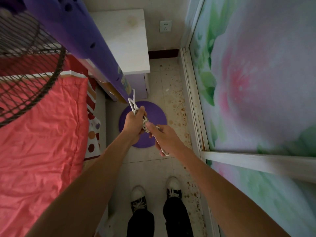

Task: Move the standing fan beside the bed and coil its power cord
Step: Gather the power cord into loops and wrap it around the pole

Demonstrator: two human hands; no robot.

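Shoes (154, 196) nearest, white-toed with dark uppers, on pale tile floor (150, 171); dark trousers above them.

Both bare forearms reach forward over the floor. Left hand (134, 123) fisted around a bundle of white cord (145, 123), fingers wrapped tight, loops sticking out above the fist. Right hand (165, 136) just beside it, fingers closed on the same cord; index fingertip touching the bundle, and a loop of cord hanging out below the palm. Hands nearly touching.

Cord runs up from the left fist to the foot of the fan pole (95, 48), purple, which slants up toward the upper left. Fan base (153, 112), a purple disc, sits flat on the tile directly under the hands. Wire grille (29, 69) fills the upper left, over the bed.

Bed (39, 130) along the left, coral cover, spotted sheet at its edge; base just beside it.

Floor speckled with brown stains on the right. Sliding door (256, 82) with flower print lines the right side. Beyond the base, white nightstand (126, 40); wall socket (165, 26) behind it.
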